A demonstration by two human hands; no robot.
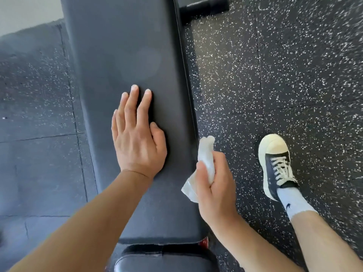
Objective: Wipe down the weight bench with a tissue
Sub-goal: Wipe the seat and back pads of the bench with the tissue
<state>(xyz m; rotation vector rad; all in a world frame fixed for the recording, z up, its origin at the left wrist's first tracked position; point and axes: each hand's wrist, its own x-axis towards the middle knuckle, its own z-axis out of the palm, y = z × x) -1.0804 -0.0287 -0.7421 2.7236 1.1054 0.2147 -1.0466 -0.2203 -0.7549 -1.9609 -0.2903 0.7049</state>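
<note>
The black padded weight bench (121,55) runs from the bottom of the head view up to the top, slightly left of centre. My left hand (137,134) lies flat on the pad with its fingers straight, pressing near the right half of the pad. Beside the bench's right edge, my right hand (214,185) grips a crumpled white tissue (205,154). The tissue sticks out above and below the fist and hangs over the floor, just off the pad's edge.
Speckled black rubber floor (275,75) surrounds the bench. My right foot in a dark sneaker with a white toe (277,163) stands on it to the right. A second pad section (163,262) begins at the bottom. A black bench foot (204,6) shows at top.
</note>
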